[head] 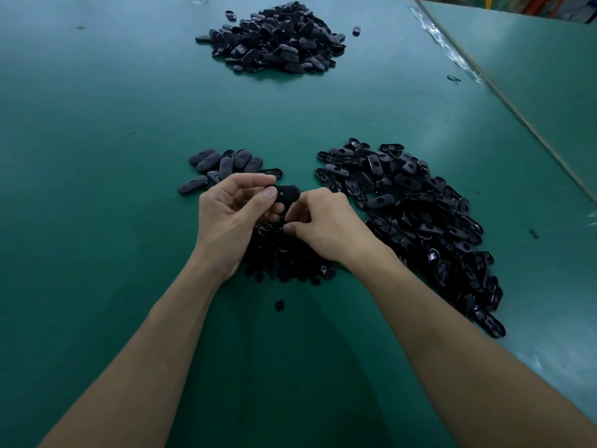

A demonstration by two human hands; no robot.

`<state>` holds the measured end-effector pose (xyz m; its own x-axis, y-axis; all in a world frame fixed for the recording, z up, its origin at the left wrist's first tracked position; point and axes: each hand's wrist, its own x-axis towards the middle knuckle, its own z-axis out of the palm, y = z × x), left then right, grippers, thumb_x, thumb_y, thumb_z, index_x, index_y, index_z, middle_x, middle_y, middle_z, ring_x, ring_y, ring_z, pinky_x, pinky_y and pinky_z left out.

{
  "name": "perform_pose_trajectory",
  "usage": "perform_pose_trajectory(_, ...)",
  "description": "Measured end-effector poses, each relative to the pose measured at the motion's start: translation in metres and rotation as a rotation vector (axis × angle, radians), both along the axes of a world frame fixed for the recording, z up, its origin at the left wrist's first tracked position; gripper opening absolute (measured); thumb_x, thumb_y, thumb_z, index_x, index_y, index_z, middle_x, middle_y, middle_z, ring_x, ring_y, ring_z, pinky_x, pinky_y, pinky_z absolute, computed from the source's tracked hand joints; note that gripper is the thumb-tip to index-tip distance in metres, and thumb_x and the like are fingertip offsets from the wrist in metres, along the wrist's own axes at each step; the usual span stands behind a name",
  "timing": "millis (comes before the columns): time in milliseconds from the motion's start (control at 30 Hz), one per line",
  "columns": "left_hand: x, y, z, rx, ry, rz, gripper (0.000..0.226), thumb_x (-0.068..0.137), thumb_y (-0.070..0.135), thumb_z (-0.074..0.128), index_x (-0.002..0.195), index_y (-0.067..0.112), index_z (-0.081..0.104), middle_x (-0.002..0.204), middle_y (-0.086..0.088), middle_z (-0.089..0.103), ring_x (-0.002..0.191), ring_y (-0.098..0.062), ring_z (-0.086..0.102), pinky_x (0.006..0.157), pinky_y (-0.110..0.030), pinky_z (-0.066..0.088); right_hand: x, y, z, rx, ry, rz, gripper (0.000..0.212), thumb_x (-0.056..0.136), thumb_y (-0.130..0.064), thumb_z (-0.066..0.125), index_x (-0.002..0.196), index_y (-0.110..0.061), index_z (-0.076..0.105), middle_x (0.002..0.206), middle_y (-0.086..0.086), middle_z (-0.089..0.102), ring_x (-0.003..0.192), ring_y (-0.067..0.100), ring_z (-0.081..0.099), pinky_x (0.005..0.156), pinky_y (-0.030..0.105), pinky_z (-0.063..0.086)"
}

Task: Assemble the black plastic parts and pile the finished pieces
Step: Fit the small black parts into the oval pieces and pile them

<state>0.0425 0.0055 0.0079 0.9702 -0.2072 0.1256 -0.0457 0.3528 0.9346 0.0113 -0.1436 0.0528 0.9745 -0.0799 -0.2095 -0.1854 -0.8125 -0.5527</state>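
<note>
I see the left hand (232, 215) pinching 1 black oval part (287, 193) above the small-parts heap (284, 257); right hand (326, 221) curled at its end, grasp: cannot tell.

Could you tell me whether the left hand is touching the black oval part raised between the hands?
Touching. The head view shows the left hand pinching the black oval part, thumb tip lying on its left end.

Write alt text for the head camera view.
The left hand and right hand hold one black oval part over a green table. A large pile lies to their right, a small cluster to their left, a far heap beyond.
</note>
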Motion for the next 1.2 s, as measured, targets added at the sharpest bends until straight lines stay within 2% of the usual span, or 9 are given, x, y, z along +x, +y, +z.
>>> perform_pose_trajectory(100,0.000,0.000,0.001,-0.013,0.011,0.009,0.013,0.087,0.008,0.069,0.092,0.018,0.075,0.077,0.000,0.071,0.069,-0.016,0.069,0.065,-0.022,0.054,-0.002,-0.006,0.001,0.059,-0.021,-0.036,0.007,0.085,-0.024,0.079,0.084,-0.025,0.072,0.079,-0.008,0.066,0.075,0.006,0.063,0.065,0.012,0.047)
perform_pose_trajectory(200,0.000,0.000,0.001,-0.024,0.024,0.021,0.013,0.086,0.008,0.069,0.090,0.019,0.074,0.078,0.001,0.071,0.070,-0.015,0.069,0.065,-0.022,0.053,-0.006,-0.010,0.000,0.125,-0.069,-0.071,0.006,0.084,-0.025,0.080,0.084,-0.025,0.075,0.078,-0.009,0.069,0.074,0.000,0.063,0.059,0.003,0.041)
perform_pose_trajectory(367,0.001,-0.002,0.001,-0.041,0.058,0.060,0.009,0.085,0.009,0.069,0.089,0.016,0.072,0.077,0.003,0.070,0.069,-0.014,0.069,0.066,-0.021,0.053,-0.013,-0.012,0.006,0.203,-0.155,-0.075,0.011,0.093,-0.023,0.071,0.083,-0.023,0.066,0.072,-0.005,0.070,0.061,0.004,0.064,0.057,0.006,0.043)
perform_pose_trajectory(467,0.002,-0.002,0.000,-0.023,0.066,0.081,0.008,0.084,0.011,0.070,0.090,0.016,0.070,0.077,0.003,0.070,0.069,-0.015,0.069,0.067,-0.022,0.053,-0.017,-0.011,0.013,0.235,-0.167,-0.031,0.013,0.095,-0.019,0.067,0.083,-0.024,0.063,0.074,-0.006,0.070,0.065,0.004,0.065,0.061,0.008,0.046)
perform_pose_trajectory(600,0.003,-0.003,-0.003,0.037,0.047,0.092,0.008,0.085,0.014,0.069,0.091,0.018,0.069,0.080,0.003,0.071,0.072,-0.016,0.070,0.069,-0.024,0.054,-0.018,-0.006,0.020,0.214,-0.238,0.005,0.010,0.086,-0.014,0.073,0.083,-0.022,0.069,0.075,-0.008,0.068,0.069,0.002,0.063,0.064,0.009,0.047)
perform_pose_trajectory(767,0.005,-0.001,-0.006,0.086,0.020,0.071,0.008,0.085,0.017,0.071,0.093,0.021,0.070,0.083,0.002,0.072,0.076,-0.019,0.070,0.072,-0.027,0.055,-0.018,-0.006,0.026,0.195,-0.210,-0.001,0.015,0.087,-0.016,0.075,0.100,-0.023,0.077,0.078,-0.011,0.069,0.072,-0.002,0.065,0.068,0.004,0.048)
perform_pose_trajectory(1000,0.003,0.000,-0.005,0.128,-0.021,0.042,0.008,0.089,0.010,0.070,0.096,0.014,0.068,0.081,0.000,0.073,0.073,-0.018,0.067,0.072,-0.028,0.055,-0.017,0.002,0.033,0.259,-0.271,-0.014,0.008,0.091,-0.011,0.071,0.089,-0.018,0.071,0.071,-0.005,0.072,0.065,0.004,0.070,0.069,0.024,0.059)
perform_pose_trajectory(1100,0.001,-0.002,-0.003,0.142,-0.039,0.034,0.009,0.090,0.004,0.070,0.096,0.011,0.068,0.081,-0.003,0.075,0.072,-0.018,0.069,0.070,-0.026,0.056,-0.015,0.004,0.034,0.241,-0.295,-0.012,0.012,0.091,-0.008,0.069,0.091,-0.020,0.069,0.071,-0.008,0.071,0.068,0.002,0.069,0.072,0.022,0.059)
perform_pose_trajectory(1200,0.000,-0.002,-0.002,0.142,-0.048,0.042,0.011,0.090,-0.001,0.069,0.094,0.009,0.067,0.077,0.000,0.075,0.069,-0.013,0.070,0.066,-0.021,0.054,-0.015,0.006,0.034,0.197,-0.334,-0.011,0.012,0.090,-0.009,0.070,0.091,-0.020,0.075,0.073,-0.012,0.070,0.072,-0.002,0.067,0.074,0.014,0.055)
